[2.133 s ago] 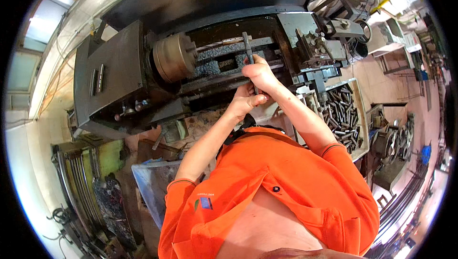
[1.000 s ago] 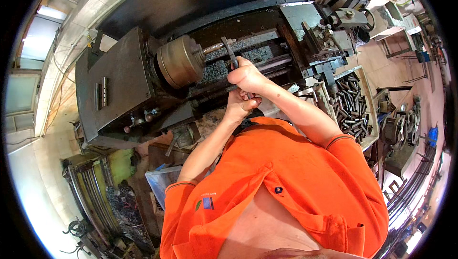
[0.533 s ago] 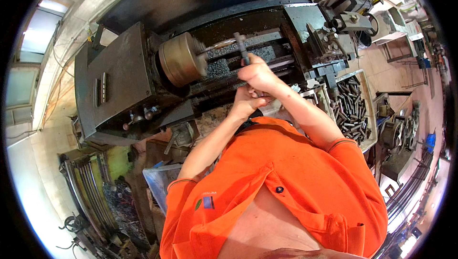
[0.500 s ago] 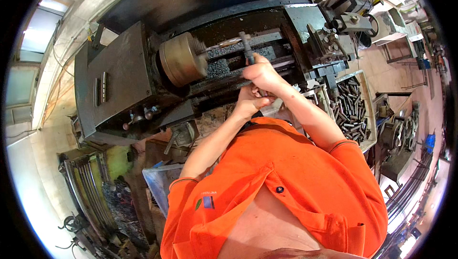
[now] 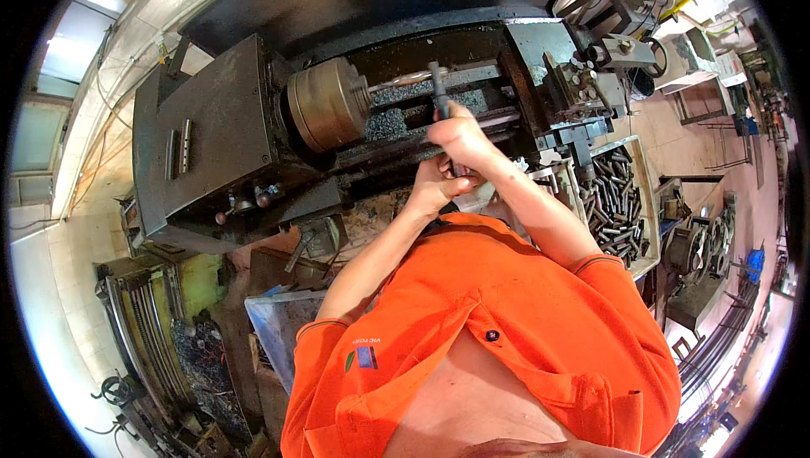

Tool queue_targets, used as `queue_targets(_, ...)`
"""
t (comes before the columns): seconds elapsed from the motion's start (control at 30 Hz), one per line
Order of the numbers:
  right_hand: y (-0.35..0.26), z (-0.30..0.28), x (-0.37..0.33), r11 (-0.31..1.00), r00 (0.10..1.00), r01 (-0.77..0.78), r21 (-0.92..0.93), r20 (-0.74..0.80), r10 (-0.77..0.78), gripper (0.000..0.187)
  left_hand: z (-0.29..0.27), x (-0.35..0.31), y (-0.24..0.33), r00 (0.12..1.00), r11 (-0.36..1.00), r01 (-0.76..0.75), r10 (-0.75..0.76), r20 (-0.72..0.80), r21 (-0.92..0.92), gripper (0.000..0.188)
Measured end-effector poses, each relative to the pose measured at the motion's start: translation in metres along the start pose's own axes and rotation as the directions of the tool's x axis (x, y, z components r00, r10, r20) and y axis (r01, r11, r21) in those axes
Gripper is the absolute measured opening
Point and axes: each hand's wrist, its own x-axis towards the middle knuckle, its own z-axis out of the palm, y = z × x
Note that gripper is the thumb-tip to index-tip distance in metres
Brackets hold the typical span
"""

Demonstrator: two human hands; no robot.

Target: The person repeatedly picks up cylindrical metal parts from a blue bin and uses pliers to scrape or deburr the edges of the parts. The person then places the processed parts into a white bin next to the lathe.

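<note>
My right hand is closed around a dark metal rod with a thicker upper end. The rod stands up from the fist, in front of the lathe bed. Just below and to the left, my left hand has its fingers curled in close to my right wrist. Something dark shows between those fingers, but most of it is hidden, and I cannot tell whether it is the same rod. To the left of both hands is the round brass-coloured chuck of the lathe.
Grey metal chips lie in the lathe bed beside the chuck. The big headstock fills the left, with control levers low on its front. At right are the tool post and a wooden-edged box of short metal pieces.
The chuck looks sharper now than in the earlier blurred picture. The rod's crosswise-looking top has turned and now appears more upright. Both hands stay nearly in place.
</note>
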Motion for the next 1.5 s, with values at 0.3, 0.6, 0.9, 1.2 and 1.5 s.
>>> queue_targets(0.3, -0.014, 0.001, -0.004, 0.988, 0.991, -0.052, 0.145, 0.131, 0.033, 0.023, -0.008, -0.001, 0.004, 1.0, 0.997, -0.01, 0.008, 0.03, 0.081, 0.034)
queue_targets(0.6, -0.003, 0.011, 0.003, 0.995, 0.992, 0.04, 0.087, 0.119, -0.05, 0.017, -0.009, -0.009, 0.007, 0.998, 0.981, -0.044, 0.053, -0.043, 0.19, 0.049)
queue_targets(0.9, 0.009, 0.006, 0.005, 0.97, 0.996, 0.023, 0.242, 0.073, -0.041, 0.02, -0.023, 0.002, -0.012, 1.0, 0.99, 0.005, -0.007, 0.014, 0.139, 0.039)
queue_targets(1.2, -0.001, -0.005, -0.003, 0.949, 0.995, -0.002, 0.316, 0.099, -0.031, 0.016, -0.011, 0.005, -0.003, 0.998, 0.991, 0.026, -0.033, 0.056, 0.13, 0.036)
queue_targets(1.5, -0.008, 0.009, 0.0, 0.995, 0.99, 0.035, 0.09, 0.136, -0.047, 0.026, -0.011, -0.009, 0.013, 1.0, 0.986, -0.003, 0.006, -0.017, 0.166, 0.04)
